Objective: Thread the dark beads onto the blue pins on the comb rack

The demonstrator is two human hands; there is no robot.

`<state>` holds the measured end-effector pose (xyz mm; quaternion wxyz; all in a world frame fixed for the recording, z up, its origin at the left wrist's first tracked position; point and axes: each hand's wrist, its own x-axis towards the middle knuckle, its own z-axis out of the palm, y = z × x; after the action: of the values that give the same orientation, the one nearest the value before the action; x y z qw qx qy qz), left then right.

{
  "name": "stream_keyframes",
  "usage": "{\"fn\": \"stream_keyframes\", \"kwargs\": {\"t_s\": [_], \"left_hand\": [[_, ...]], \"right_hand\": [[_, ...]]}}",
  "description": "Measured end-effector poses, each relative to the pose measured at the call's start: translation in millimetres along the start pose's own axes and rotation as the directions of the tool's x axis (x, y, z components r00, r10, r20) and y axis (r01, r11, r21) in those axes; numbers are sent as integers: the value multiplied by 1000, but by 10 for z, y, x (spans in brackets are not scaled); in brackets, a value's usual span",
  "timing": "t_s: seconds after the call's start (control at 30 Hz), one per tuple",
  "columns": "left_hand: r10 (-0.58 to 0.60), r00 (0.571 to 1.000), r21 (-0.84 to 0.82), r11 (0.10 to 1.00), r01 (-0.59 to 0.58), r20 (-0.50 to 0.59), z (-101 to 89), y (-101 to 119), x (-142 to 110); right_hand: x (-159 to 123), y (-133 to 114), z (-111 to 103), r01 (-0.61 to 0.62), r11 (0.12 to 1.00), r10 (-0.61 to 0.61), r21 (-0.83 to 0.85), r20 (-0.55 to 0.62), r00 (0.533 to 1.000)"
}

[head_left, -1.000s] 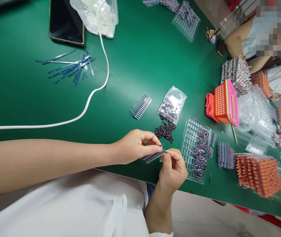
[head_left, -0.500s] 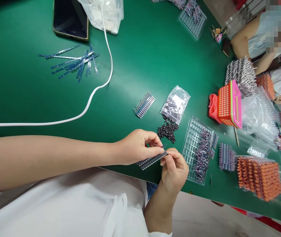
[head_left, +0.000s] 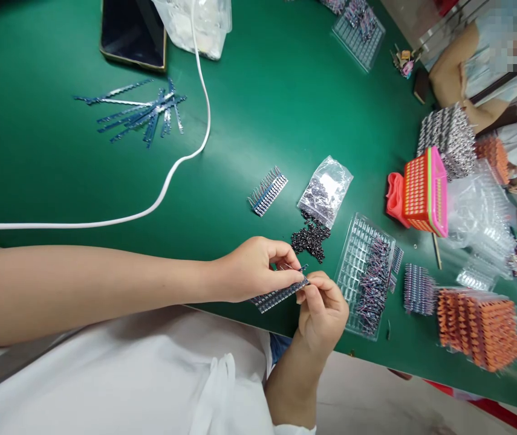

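Note:
My left hand point(head_left: 258, 272) reaches in from the left with thumb and fingers closed on a dark strip of small parts point(head_left: 279, 297), which has rows of little cells and thin wire leads. At the strip's right end my right hand point(head_left: 324, 311) pinches with thumb and index finger; whatever is between those fingertips is too small to make out. Just beyond the hands lies a heap of small black beads point(head_left: 311, 241), spilling from a clear zip bag point(head_left: 326, 190). A short strip with wire pins point(head_left: 268, 191) rests on the table to the left of the bag.
A clear tray point(head_left: 351, 272) holds many thin-leaded parts. Stacks of orange parts point(head_left: 478, 329) and a red basket point(head_left: 418, 190) stand right. Blue strips point(head_left: 149, 112), a phone point(head_left: 133, 36) and a white cable point(head_left: 167, 181) lie left. Another person's arm point(head_left: 455, 66) shows top right.
The view has shifted very slightly, so the table items sit a little further right. Both hands keep the same hold on the strip.

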<state>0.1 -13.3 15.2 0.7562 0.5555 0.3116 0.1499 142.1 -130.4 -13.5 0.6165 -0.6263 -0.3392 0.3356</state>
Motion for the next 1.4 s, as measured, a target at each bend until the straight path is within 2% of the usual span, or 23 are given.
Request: {"fn": "stream_keyframes", "kwargs": {"t_s": [0.27,0.47,0.67,0.93,1.13,1.4], "left_hand": [[23,1000,86,996,-23,0,-19,31,-4],[-32,999,76,997,30,28,-34,32,23],[-26,999,59,998,24,36,-39,27,33],[-21,999,32,999,20,41,-28,-5,36],[-37,997,70,997,32,70,-36,-16,35],[-42,995,112,993,31,95,-37,-12,30]], "right_hand": [[-8,18,-30,-1,999,2,-51,23,1000],[-10,31,-56,-34,999,35,-24,41,999],[-5,24,-55,-50,997,54,-53,65,996],[9,27,-74,-126,992,123,14,141,982],[19,15,-80,-198,973,175,117,185,967],[6,24,-100,-216,970,189,116,207,960]]}}
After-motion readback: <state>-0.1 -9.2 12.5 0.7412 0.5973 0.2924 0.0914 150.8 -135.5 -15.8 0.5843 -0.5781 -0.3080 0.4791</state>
